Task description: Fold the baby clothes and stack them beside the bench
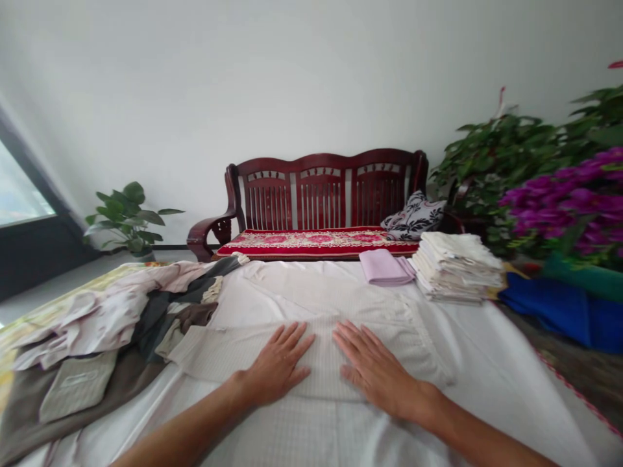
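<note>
A cream ribbed garment [321, 353] is spread out on a white sheet [506, 370], with a gathered edge at its right end and a narrower part reaching left. My left hand [280, 363] lies flat on the middle of the garment, fingers stretched and slightly apart. Beside it, my right hand [374, 370] also rests palm down on the cloth, with its fingers stretched forward. Neither hand grips anything. A strip of garment shows between the two hands. The garment's exact kind is hard to make out against the pale sheet.
Loose clothes [107, 318] lie heaped at the left. Beyond the garment are a folded lilac cloth [384, 267] and a stack of folded white cloths [455, 269]. Blue fabric [564, 311] and purple flowers [569, 194] stand right. Behind is a wooden bench [321, 194].
</note>
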The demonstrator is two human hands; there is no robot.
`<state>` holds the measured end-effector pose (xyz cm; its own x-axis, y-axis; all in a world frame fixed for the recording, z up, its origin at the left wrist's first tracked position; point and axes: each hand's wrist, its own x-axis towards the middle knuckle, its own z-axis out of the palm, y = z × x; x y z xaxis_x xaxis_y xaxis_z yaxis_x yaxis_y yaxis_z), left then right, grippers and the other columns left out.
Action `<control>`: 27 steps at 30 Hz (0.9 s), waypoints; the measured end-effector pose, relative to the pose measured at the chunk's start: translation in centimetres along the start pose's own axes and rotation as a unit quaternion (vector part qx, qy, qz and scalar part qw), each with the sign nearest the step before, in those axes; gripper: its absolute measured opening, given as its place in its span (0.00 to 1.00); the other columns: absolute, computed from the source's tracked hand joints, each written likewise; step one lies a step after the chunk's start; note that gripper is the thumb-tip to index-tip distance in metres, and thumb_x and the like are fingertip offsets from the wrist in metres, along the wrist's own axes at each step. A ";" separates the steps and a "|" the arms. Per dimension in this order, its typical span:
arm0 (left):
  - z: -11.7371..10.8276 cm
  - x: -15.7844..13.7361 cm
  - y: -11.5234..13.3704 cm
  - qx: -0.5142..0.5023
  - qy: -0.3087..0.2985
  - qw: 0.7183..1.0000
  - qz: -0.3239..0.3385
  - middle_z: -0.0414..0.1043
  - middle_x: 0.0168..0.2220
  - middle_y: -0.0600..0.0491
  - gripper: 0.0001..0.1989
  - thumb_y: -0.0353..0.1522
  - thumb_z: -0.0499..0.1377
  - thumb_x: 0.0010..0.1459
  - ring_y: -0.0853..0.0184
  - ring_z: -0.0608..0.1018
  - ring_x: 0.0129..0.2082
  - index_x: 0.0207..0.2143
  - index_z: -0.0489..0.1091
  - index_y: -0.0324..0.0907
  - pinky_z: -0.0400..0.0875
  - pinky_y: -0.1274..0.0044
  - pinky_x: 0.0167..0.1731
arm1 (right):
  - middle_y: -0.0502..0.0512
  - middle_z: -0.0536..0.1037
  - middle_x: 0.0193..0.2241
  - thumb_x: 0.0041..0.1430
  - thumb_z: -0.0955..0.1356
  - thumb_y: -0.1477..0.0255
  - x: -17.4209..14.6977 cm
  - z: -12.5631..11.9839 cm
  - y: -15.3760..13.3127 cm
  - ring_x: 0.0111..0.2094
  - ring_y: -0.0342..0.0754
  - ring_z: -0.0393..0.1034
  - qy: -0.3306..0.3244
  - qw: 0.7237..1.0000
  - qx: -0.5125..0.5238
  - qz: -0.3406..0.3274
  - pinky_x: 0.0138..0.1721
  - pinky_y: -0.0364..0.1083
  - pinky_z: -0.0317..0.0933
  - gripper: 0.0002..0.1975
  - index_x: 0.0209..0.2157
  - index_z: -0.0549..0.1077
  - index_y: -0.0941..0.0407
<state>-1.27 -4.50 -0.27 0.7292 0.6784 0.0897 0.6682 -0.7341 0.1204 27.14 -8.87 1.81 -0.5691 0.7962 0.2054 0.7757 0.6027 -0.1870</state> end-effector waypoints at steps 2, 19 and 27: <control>-0.4 -0.9 -0.5 0.008 -0.018 1.000 0.000 0.40 0.73 0.48 0.33 0.47 0.47 0.69 0.52 0.48 0.72 0.72 0.42 0.53 0.47 0.55 0.67 | 0.65 0.60 0.67 0.71 0.58 0.59 -1.5 1.2 2.4 0.68 0.58 0.50 0.020 0.997 -0.069 0.014 0.66 0.62 0.50 0.29 0.67 0.59 0.58; -1.2 -13.3 -9.5 0.166 0.067 0.981 -0.071 0.46 0.72 0.50 0.33 0.45 0.50 0.68 0.53 0.59 0.68 0.71 0.42 0.55 0.59 0.62 0.64 | 0.57 0.65 0.65 0.66 0.62 0.57 -8.8 -3.0 7.6 0.66 0.60 0.56 -0.025 0.980 -0.106 0.165 0.65 0.65 0.51 0.28 0.64 0.65 0.51; -4.0 -16.0 -11.3 0.122 0.057 0.990 -0.046 0.66 0.64 0.57 0.28 0.33 0.54 0.65 0.64 0.73 0.60 0.66 0.59 0.56 0.68 0.74 0.59 | 0.49 0.67 0.64 0.62 0.66 0.67 -12.0 -3.7 8.3 0.63 0.57 0.63 -0.012 0.996 -0.024 0.088 0.62 0.58 0.61 0.29 0.64 0.65 0.41</control>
<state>-21.09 -6.90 0.93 0.6516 0.7312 0.2019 0.7568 -0.6448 -0.1074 41.47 -13.60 1.35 -0.4301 0.8903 0.1498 0.8756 0.4518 -0.1711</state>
